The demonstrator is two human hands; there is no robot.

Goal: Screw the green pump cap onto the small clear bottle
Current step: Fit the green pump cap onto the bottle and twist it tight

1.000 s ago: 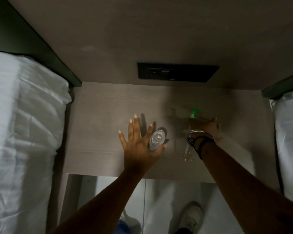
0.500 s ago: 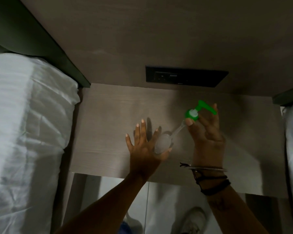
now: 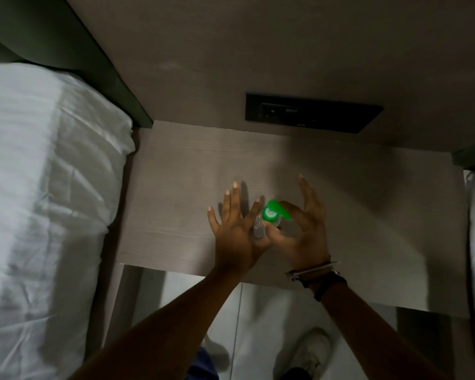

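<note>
Head view: the small clear bottle (image 3: 259, 228) stands on the pale wood counter (image 3: 176, 187), roughly mid-surface, between two beds (image 3: 39, 187) whose white sheets show at either edge. The green pump cap (image 3: 272, 212) sits on the bottle's neck, its spout pointing right.

The left hand (image 3: 235, 229) steadies the bottle from the left: its grip is a loose pinch, thumb and forefinger against the bottle's sides, the other fingers fanned open above the counter. The right hand (image 3: 303, 229) has a light grip on the cap's collar; the thumb presses just below the green head, while the remaining fingers are splayed and lifted away. How the forefinger sits behind the cap cannot be seen.

The step in hand appears to be seating the cap and starting the threads. Whether the threads have engaged cannot be told. The next move likely calls for the left hand to hold the bottle firm against turning while the right twists the collar clockwise, keeping the cap square to the neck to avoid cross-threading.
</note>
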